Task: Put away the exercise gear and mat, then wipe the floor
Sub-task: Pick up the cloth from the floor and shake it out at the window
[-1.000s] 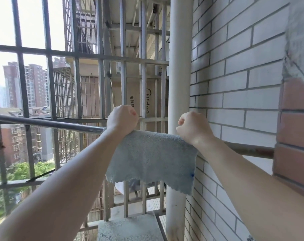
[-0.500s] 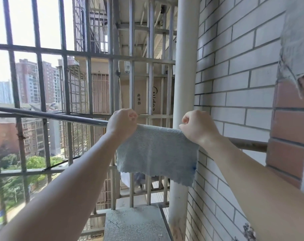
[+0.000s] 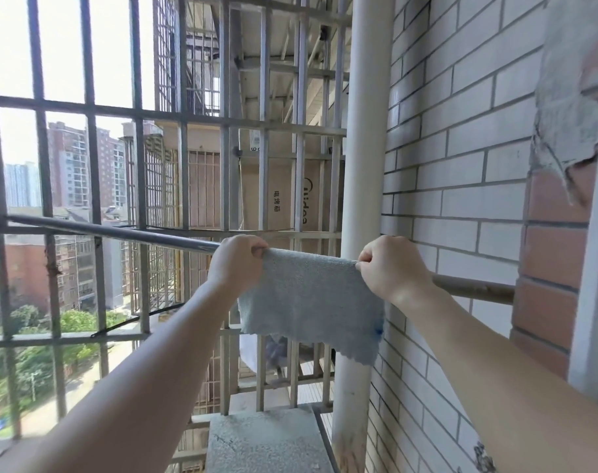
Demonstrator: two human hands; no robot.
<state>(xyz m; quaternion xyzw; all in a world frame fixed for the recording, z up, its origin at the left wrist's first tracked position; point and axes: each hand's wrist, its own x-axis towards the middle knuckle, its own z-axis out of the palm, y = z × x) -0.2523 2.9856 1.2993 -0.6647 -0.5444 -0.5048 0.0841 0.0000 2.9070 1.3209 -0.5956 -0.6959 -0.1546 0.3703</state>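
Cloth [image 3: 311, 298] hung from the rail [image 3: 120, 232], top edge running along it btwn the two grips & the rest dropping below: left hand [image 3: 238, 264] pinched the left top corner w/ curled fingers, right hand [image 3: 389, 268] likewise the right corner, both equally near.

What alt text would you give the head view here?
The left hand and right hand pinch the top edge of a grey-blue cloth hanging at a metal rail inside balcony bars. A white pipe and brick wall stand at the right.
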